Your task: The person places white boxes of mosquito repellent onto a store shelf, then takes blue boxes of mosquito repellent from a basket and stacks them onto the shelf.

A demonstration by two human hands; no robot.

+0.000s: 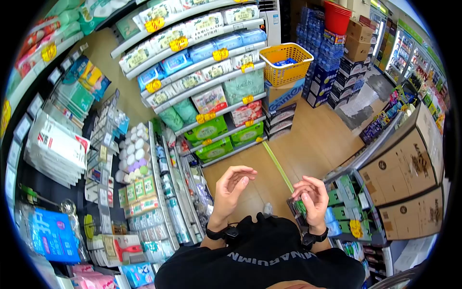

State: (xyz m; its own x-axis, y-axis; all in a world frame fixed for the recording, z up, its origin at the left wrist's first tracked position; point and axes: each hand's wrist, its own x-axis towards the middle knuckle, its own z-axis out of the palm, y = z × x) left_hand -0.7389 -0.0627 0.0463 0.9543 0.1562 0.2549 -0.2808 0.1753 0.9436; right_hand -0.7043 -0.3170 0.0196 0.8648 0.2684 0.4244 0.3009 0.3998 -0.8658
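Both of my hands are raised in front of my chest, apart from each other, with bare floor seen between them. My left hand [233, 189] is loosely curved, thumb and fingers apart, and nothing is in it. Across from it, my right hand [312, 196] also has loosely bent fingers that hold nothing. A dark watch-like band [226, 233] circles the left wrist, and another dark band [315, 237] is on the right one. Neither hand touches any goods; a rack of green packs [347, 202] stands close by my right hand.
Ahead, a curved shelf [202, 72] holds tissue and wipe packs. A yellow basket [287, 62] sits on stacked boxes. Household goods hang and stand on the left shelving [159, 178]. Large cardboard boxes [402, 168] rise on the right. A yellow-green strip [278, 166] crosses the wooden floor.
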